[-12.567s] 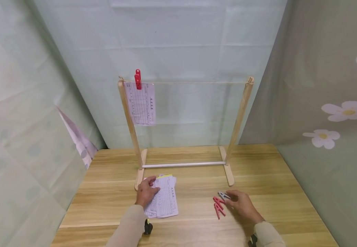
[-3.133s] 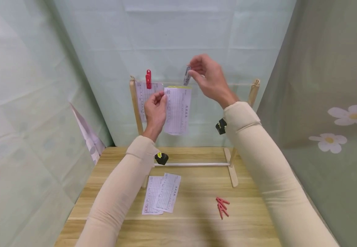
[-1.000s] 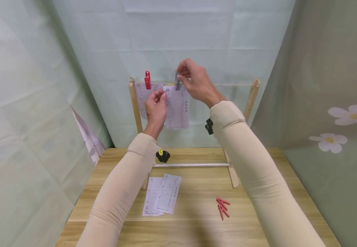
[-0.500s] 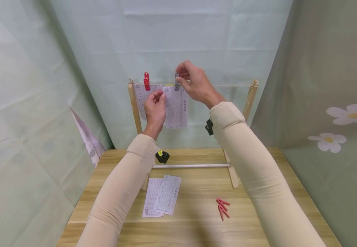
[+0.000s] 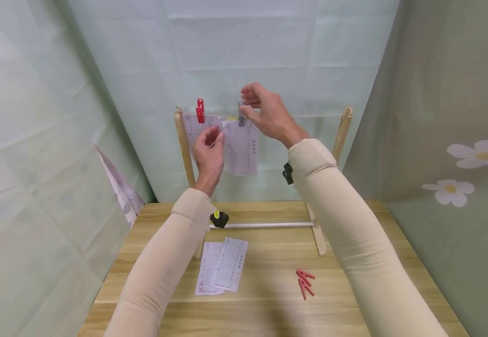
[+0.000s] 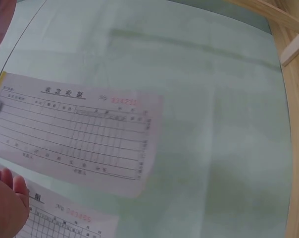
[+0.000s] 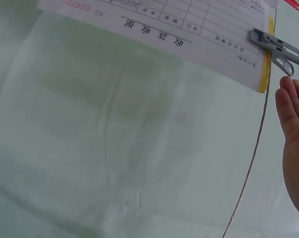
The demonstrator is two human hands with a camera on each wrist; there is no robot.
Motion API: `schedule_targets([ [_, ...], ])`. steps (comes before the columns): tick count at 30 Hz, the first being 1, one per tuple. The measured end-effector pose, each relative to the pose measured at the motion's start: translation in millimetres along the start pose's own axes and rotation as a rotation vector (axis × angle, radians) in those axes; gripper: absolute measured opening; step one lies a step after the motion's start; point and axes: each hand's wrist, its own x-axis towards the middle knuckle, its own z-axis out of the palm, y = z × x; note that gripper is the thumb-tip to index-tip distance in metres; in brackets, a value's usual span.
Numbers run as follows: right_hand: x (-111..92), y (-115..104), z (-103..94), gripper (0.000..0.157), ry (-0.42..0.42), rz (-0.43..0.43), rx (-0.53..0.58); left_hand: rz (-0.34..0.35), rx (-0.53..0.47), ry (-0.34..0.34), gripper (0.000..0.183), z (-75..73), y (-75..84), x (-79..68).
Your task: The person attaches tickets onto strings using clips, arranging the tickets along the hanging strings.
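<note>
A receipt slip (image 5: pixel 242 150) with a yellow top edge hangs from the string, held there by a grey clothespin (image 5: pixel 241 115). My right hand (image 5: pixel 267 112) is right beside this clothespin, fingers extended; in the right wrist view its fingertips (image 7: pixel 287 94) are a little apart from the clothespin (image 7: pixel 278 47). Left of the slip, my left hand (image 5: pixel 209 152) has its fingers loosely bent and holds nothing. It overlaps the first receipt slip (image 5: pixel 191 133), which hangs under a red clothespin (image 5: pixel 200 111). The left wrist view shows the yellow-edged slip (image 6: pixel 80 134) hanging flat.
A wooden frame (image 5: pixel 342 133) with a string (image 5: pixel 315 115) across its top stands at the back of the table (image 5: pixel 244 318). Two receipt slips (image 5: pixel 229 264) lie overlapping at the front left. Two red clothespins (image 5: pixel 305 283) lie to the right. A white rod (image 5: pixel 265 225) joins the frame's feet.
Both slip and grey clothespin came up from the table to the string. In the last half second my left hand let go of the slip and moved down-left; my right fingers opened off the clothespin.
</note>
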Motion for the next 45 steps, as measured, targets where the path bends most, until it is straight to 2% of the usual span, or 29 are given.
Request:
schedule_targets([
  [5, -4.1, 2.6, -5.2, 0.043, 0.006, 0.007, -0.036, -0.012, 0.004, -0.025, 0.027, -5.3, -4.3, -3.1],
  [11, -11.5, 4.9, -16.4, 0.040, 0.031, -0.015, -0.038, 0.019, 0.033, -0.061, 0.027, -17.1, -5.5, -7.2],
  [14, -16.7, 6.7, -22.4, 0.038, 0.032, -0.034, -0.038, 0.049, 0.045, -0.063, 0.027, -23.9, -4.4, -5.5],
  [20, -32.9, 13.3, -31.8, 0.035, 0.052, -0.060, -0.047, 0.047, 0.074, -0.084, 0.028, -38.0, -8.5, -2.9],
  [27, -62.4, 22.7, -38.3, 0.031, 0.080, -0.092, -0.022, 0.038, 0.115, -0.130, 0.030, -53.3, -16.9, -7.5],
  [34, -99.6, 40.6, -39.1, 0.032, 0.104, -0.072, 0.026, -0.001, 0.121, -0.148, 0.031, -61.8, -24.0, -10.0],
  [45, -145.3, 70.8, -30.0, 0.032, 0.097, 0.050, 0.021, -0.018, 0.122, -0.173, 0.031, -72.2, -33.7, -17.5],
])
